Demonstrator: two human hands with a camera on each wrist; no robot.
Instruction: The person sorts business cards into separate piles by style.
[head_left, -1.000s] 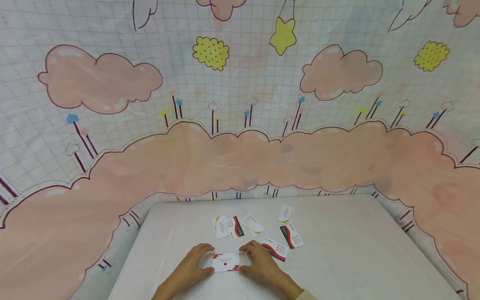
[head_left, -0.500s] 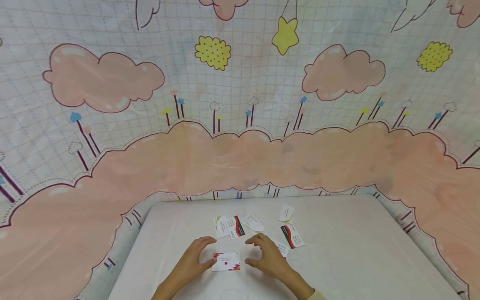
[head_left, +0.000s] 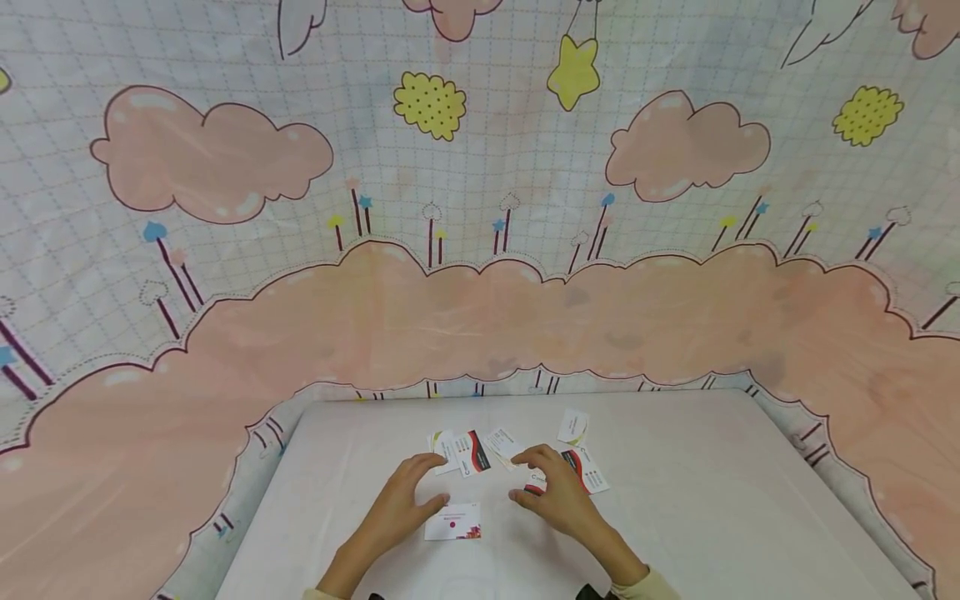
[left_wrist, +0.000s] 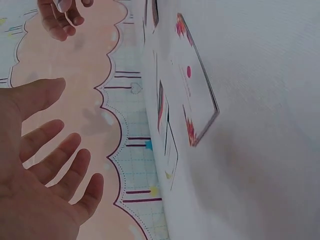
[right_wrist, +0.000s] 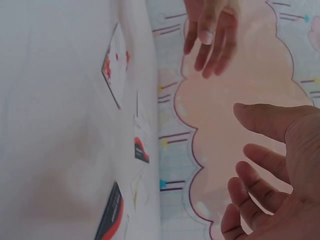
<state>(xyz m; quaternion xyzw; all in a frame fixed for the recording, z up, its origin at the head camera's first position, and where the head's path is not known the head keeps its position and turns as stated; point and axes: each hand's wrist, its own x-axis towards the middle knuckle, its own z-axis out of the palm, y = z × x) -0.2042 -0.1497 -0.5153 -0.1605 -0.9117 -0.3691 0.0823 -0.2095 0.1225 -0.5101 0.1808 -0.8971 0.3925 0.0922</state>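
Observation:
A small stack of white business cards with red floral corners (head_left: pixel 453 523) lies flat near the table's front; its layered edge shows in the left wrist view. My left hand (head_left: pixel 401 507) hovers over its left side, fingers spread and loosely bent, holding nothing. Opposite it, my right hand (head_left: pixel 562 496) is held up to the right of the stack, its fingers also apart and nothing between them. Behind the right hand lies a black-and-red business card (head_left: pixel 592 472), and another black-and-red card (head_left: pixel 535 482) is partly hidden by that hand.
Farther back on the white table (head_left: pixel 675 467) lie a black-and-red card (head_left: pixel 472 454), green-and-white cards (head_left: pixel 504 447) and a single green-and-white card (head_left: pixel 573 426). A cloth printed with clouds (head_left: pixel 675 317) hangs behind and around the table.
Both hands have let go of the floral card stack, moved apart, and risen away from it. The stack stays where it was, and the right hand now covers part of the cards behind.

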